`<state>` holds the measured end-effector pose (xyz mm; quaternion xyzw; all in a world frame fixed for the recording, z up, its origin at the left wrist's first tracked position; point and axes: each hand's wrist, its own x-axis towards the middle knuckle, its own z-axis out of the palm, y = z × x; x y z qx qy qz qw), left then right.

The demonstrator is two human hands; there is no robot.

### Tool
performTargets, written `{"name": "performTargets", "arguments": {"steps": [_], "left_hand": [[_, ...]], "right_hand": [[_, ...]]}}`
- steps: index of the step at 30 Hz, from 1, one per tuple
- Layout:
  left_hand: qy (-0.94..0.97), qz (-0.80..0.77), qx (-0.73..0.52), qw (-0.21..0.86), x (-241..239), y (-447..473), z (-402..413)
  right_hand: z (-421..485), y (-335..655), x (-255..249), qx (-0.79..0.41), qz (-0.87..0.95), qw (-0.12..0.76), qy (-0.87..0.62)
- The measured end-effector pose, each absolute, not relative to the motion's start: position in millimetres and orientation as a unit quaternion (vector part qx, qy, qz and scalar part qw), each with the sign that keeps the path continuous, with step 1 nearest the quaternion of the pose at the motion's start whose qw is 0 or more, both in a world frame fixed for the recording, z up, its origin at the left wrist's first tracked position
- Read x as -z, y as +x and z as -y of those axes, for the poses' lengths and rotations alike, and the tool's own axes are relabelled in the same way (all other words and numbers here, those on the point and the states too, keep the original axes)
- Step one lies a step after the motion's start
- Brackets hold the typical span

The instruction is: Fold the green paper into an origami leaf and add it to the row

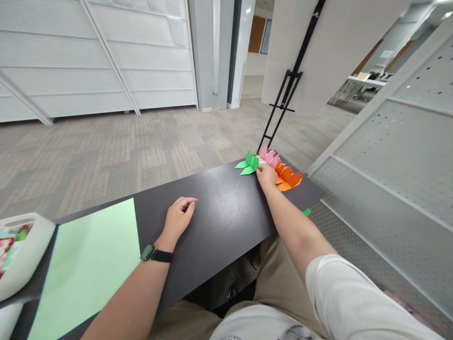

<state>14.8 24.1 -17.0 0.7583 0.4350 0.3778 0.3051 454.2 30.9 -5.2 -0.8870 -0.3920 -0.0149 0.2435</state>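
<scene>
My right hand (266,175) reaches to the far right of the dark table, its fingers closed on the edge of a green folded-paper flower (249,163) with pointed petals. Close behind that hand stand pink paper flowers (269,155). Orange paper flowers (288,178) sit just to its right, partly covered by the hand. My left hand (180,216) hovers over or rests on the middle of the table, fingers curled in and nothing visible in them. To its left lies a large sheet of light green paper (90,264).
A white basket (38,250) of colourful bits stands at the left end of the dark table (219,226). Past the far edge rises a black stand (283,104). A perforated white panel (389,160) borders the right side. A small green scrap (307,212) lies near the right edge.
</scene>
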Motion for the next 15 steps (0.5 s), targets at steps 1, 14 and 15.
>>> {"name": "performTargets", "arguments": {"steps": [1,14,15], "left_hand": [[0.759,-0.435,-0.376,0.305,17.1,14.7,-24.3],[0.763,-0.436,-0.369,0.305,10.5,16.3,-21.7],[0.763,-0.436,-0.368,0.304,9.0,16.4,-21.2]], "right_hand": [[-30.2,453.4,6.4,0.02,0.397,0.239,-0.886],[-26.4,449.8,14.6,0.064,0.417,0.217,-0.88],[-26.8,449.9,15.0,0.065,0.416,0.217,-0.881]]}}
